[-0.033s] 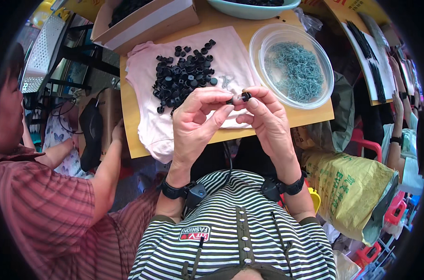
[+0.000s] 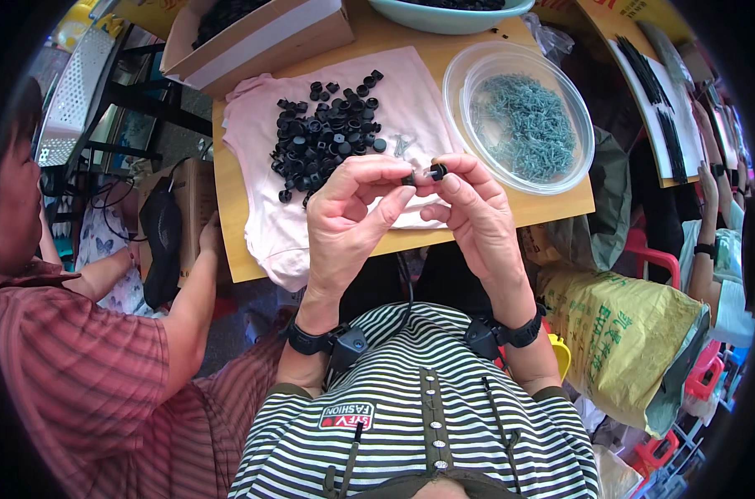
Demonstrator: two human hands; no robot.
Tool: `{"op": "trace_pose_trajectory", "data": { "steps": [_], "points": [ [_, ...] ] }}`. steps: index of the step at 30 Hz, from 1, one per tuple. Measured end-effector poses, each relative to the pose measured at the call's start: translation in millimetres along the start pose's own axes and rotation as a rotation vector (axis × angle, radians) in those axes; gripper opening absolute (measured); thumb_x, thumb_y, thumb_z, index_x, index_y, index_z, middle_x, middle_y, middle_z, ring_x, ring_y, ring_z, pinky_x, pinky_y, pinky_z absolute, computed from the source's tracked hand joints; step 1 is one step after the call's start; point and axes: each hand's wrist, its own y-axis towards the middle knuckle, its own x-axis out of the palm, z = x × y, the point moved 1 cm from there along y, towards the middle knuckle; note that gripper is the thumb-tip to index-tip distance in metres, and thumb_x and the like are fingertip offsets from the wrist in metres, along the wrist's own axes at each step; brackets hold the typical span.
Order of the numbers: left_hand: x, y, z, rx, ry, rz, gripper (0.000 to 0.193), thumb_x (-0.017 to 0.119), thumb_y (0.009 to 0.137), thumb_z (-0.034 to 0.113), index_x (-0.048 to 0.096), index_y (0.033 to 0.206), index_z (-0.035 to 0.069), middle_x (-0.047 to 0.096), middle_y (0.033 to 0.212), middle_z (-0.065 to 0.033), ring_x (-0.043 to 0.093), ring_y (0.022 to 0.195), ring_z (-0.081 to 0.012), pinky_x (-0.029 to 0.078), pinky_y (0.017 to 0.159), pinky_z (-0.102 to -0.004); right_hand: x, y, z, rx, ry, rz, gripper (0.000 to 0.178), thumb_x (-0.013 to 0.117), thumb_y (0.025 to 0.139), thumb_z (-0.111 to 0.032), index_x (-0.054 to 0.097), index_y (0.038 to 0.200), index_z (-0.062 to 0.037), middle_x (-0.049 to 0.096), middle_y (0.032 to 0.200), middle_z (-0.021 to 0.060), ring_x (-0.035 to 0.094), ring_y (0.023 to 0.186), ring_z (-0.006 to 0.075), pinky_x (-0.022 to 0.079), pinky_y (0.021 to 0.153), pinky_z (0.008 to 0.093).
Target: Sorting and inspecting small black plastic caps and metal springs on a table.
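Over the near edge of a pink cloth (image 2: 410,91), my left hand (image 2: 352,208) pinches a small black plastic part (image 2: 408,179) between thumb and fingers. Close beside it, my right hand (image 2: 477,204) grips another small black round plastic part (image 2: 438,171). A thin pale bit shows between the two parts; it may be a screw, but my fingertips partly cover it. Beyond my left hand lies a pile of black plastic caps (image 2: 327,133). A few loose screws (image 2: 402,145) rest on the cloth just past my fingers.
Right of the cloth, a clear round tub (image 2: 584,137) holds many silver screws (image 2: 527,125). A cardboard box (image 2: 269,50) and a pale green basin (image 2: 452,20) stand at the table's far side. Another person (image 2: 78,349) sits close on my left; a yellow sack (image 2: 618,333) is at my right.
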Motion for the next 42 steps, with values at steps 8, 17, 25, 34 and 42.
{"op": "trace_pose_trajectory", "data": {
  "steps": [8, 17, 25, 34, 42],
  "points": [
    [-2, 1, -9, -0.025, -0.055, 0.044, 0.025, 0.063, 0.085, -0.005, 0.058, 0.109, -0.002, 0.064, 0.103, -0.0086, 0.064, 0.093, -0.0132, 0.051, 0.084, -0.0249, 1, 0, 0, -0.037, -0.053, 0.044, 0.023, 0.059, 0.092, -0.008, 0.057, 0.113, -0.0002, 0.063, 0.106, 0.0090, 0.063, 0.096, 0.0148, 0.057, 0.077, 0.0280],
    [-6, 1, -16, -0.096, -0.277, 0.105, 0.026, 0.062, 0.085, -0.003, 0.058, 0.111, -0.002, 0.066, 0.104, -0.0138, 0.066, 0.093, -0.0196, 0.055, 0.085, -0.0306, 14, 2, -3, -0.175, -0.382, 0.096, 0.022, 0.061, 0.090, -0.007, 0.057, 0.110, 0.0022, 0.064, 0.105, 0.0093, 0.063, 0.093, 0.0129, 0.054, 0.076, 0.0250],
    [-9, 1, -20, -0.150, -0.424, 0.100, 0.024, 0.060, 0.088, 0.001, 0.057, 0.112, -0.003, 0.066, 0.105, -0.0154, 0.066, 0.093, -0.0196, 0.055, 0.085, -0.0299, 23, 2, -7, -0.312, -0.562, 0.117, 0.018, 0.064, 0.087, -0.002, 0.062, 0.104, 0.0020, 0.066, 0.093, 0.0055, 0.066, 0.086, 0.0105, 0.054, 0.069, 0.0215],
    [-9, 3, -22, -0.099, -0.439, 0.068, 0.026, 0.060, 0.088, 0.000, 0.057, 0.113, -0.003, 0.065, 0.108, -0.0161, 0.066, 0.095, -0.0187, 0.055, 0.086, -0.0302, 30, 0, -20, -0.455, -0.864, 0.080, 0.023, 0.067, 0.080, 0.003, 0.064, 0.103, 0.0010, 0.067, 0.091, 0.0082, 0.067, 0.083, 0.0131, 0.057, 0.066, 0.0232],
    [-8, 4, -23, -0.078, -0.382, 0.067, 0.026, 0.062, 0.085, -0.004, 0.059, 0.111, -0.003, 0.064, 0.108, -0.0123, 0.064, 0.097, -0.0174, 0.054, 0.088, -0.0302, 29, 0, -20, -0.495, -0.932, 0.083, 0.024, 0.067, 0.079, 0.004, 0.064, 0.102, 0.0003, 0.066, 0.089, 0.0090, 0.067, 0.082, 0.0147, 0.058, 0.067, 0.0242]
  ]
}}
